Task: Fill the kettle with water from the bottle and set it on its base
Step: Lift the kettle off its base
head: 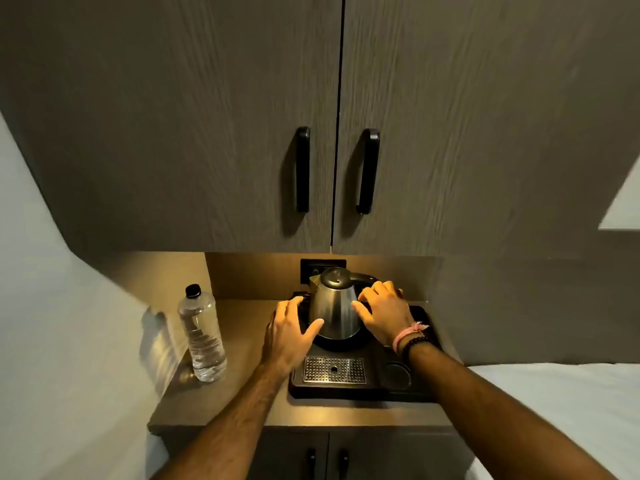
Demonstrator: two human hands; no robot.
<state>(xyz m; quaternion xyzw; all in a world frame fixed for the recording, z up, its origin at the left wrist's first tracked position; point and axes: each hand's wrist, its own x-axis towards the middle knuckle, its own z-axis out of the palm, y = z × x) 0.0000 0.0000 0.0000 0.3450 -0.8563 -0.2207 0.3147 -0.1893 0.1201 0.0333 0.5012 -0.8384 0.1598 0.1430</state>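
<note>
The steel kettle (pixel 334 308) stands with its lid closed on the round base (pixel 341 341) in a black tray (pixel 360 388) at the back right of the worktop (pixel 225 403). Both hands are open: the left hand (pixel 289 332) is beside its body, the right hand (pixel 384 315) is by the black handle (pixel 363 278). The kettle is stiff and probably light while empty; its polished wall looks slippery, so the handle is the better hold. The capped bottle (pixel 202 336) stands upright near the left edge.

One kettle (pixel 334 308), one bottle (pixel 202 336), one tray (pixel 420 389), two hands, four cabinet handles.
</note>
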